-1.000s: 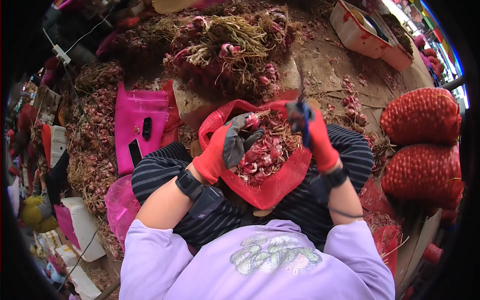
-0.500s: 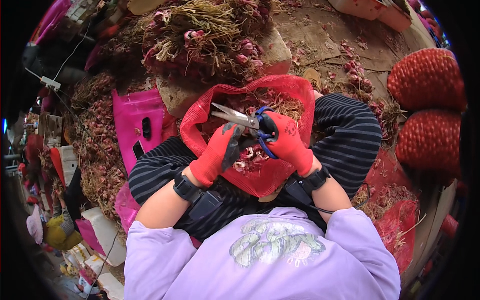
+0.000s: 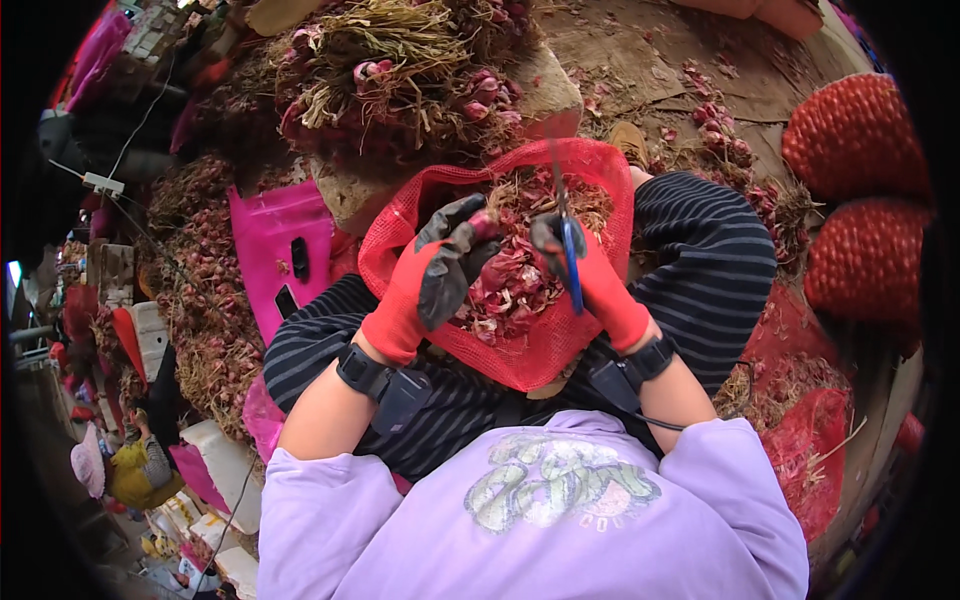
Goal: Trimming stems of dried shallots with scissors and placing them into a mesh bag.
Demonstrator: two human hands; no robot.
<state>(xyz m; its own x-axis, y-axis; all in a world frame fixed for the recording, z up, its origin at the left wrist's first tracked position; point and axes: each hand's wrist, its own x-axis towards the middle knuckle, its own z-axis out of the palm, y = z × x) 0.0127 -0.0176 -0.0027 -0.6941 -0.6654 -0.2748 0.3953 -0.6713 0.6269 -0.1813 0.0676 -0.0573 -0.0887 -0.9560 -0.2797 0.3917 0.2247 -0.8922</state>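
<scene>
Watching from my end through the head view. Left hand [image 3: 433,268]: closed on one bulb [image 3: 484,224], pinched between thumb and fingers over the bag [image 3: 520,365]. Right hand [image 3: 583,258]: wrapped round the blue-handled scissors [image 3: 571,262], just right of the bulb and not touching it. I see the blades nearly edge-on and blurred; cannot tell whether they are open. Hands apart, both gloved.

Progress, my reading: partway. The bag, red mesh with its mouth wide, holds a mix of papery skins [image 3: 515,285] and what look like bulbs; I can't sort loose bulbs from scraps in there. Far side, a large bundle [image 3: 400,70] with dry stalks on looks uncut, so plenty left. The heap [image 3: 215,320] at left seems untrimmed too. Two filled sacks [image 3: 858,135] at right look finished.

Around: bag sits between striped legs [image 3: 700,240]. Pink sheet [image 3: 262,240] to the left carries a small black object [image 3: 299,258]. Pale block [image 3: 552,90] under the bundle. Power strip [image 3: 103,184] far left, on a cord. In the way: the bag's raised far rim lies between hands and bundle.
</scene>
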